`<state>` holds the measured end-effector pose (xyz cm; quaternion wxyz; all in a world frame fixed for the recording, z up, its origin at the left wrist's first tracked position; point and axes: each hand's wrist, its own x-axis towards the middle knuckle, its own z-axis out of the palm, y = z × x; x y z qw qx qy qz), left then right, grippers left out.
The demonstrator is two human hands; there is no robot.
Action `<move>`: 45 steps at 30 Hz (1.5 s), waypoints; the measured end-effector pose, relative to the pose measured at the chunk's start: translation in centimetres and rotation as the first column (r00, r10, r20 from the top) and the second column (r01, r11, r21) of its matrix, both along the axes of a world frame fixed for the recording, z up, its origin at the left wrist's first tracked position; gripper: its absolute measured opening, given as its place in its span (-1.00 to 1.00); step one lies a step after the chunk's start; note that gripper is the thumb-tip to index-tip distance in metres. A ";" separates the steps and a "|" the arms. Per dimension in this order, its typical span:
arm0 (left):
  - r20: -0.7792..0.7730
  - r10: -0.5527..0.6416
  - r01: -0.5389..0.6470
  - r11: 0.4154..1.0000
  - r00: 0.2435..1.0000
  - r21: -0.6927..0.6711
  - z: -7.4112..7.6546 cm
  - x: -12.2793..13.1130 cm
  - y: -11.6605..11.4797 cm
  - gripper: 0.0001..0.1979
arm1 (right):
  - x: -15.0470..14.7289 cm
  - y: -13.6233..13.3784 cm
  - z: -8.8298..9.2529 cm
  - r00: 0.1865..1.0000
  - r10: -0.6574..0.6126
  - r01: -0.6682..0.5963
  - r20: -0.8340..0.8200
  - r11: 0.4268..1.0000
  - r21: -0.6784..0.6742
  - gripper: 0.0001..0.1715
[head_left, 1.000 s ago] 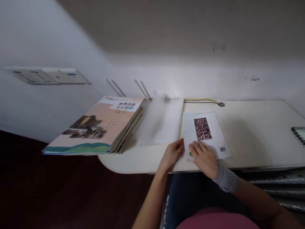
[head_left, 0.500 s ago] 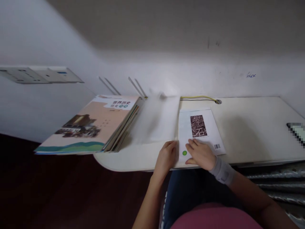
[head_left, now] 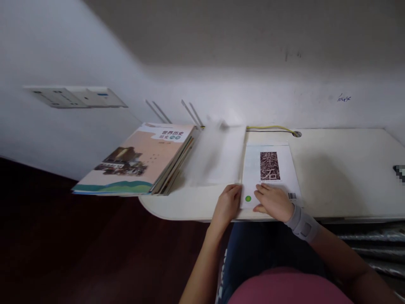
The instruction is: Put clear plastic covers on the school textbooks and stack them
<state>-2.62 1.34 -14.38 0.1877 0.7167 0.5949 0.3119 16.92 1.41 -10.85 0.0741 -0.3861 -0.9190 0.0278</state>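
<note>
A white book [head_left: 272, 169] with a dark patterned rectangle, a green dot and a barcode lies on the cream desk [head_left: 332, 169] in front of me. My right hand [head_left: 272, 203], a grey band on its wrist, lies flat on the book's near end with the fingers stretched out. My left hand [head_left: 226, 206] rests at the book's left edge, fingers curled against the spine. Left of the book lies a clear plastic sleeve [head_left: 215, 156].
A stack of textbooks [head_left: 139, 162] with a peach cover on top overhangs the desk's left end. A yellow cable [head_left: 268, 127] runs along the wall to a grommet. Wall sockets [head_left: 76, 97] sit at the left. A dark object [head_left: 399, 171] is at the right edge.
The white book has been slid toward the desk's near edge and squared up; the green dot is uncovered. Both hands stayed on it, the left closing in on its edge.
</note>
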 end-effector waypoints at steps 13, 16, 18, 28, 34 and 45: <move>-0.058 0.070 -0.045 0.933 0.996 0.356 2.7 2.0 -2.1 -0.55 | 3.5 -2.2 -0.5 0.393 -0.536 0.249 -0.747 0.844 -0.475 -0.75; -0.120 -0.236 0.263 0.911 0.964 0.318 4.4 6.5 -2.2 -0.38 | 5.8 -3.6 -0.9 0.202 -0.595 0.293 -0.778 0.794 -0.532 -0.71; -0.163 -0.365 0.393 0.897 0.917 0.201 5.0 10.1 -1.3 -0.32 | 7.4 -4.2 -1.0 0.192 -0.588 0.334 -0.786 0.792 -0.511 -0.73; -0.435 -0.450 0.509 0.860 0.780 0.023 3.6 20.4 2.1 -0.38 | 18.7 -4.8 -3.3 0.775 -0.613 0.627 -0.151 0.777 0.065 -0.57; -0.459 -0.526 0.559 0.826 0.716 -0.075 2.4 21.4 2.2 -0.39 | 22.5 -5.5 -4.1 0.840 -0.542 0.536 0.029 0.837 0.111 -0.41; -0.511 -0.548 0.565 0.813 0.663 -0.139 1.7 20.4 2.5 -0.41 | 24.0 -5.6 -4.1 0.864 -0.504 0.501 0.007 0.859 0.107 -0.35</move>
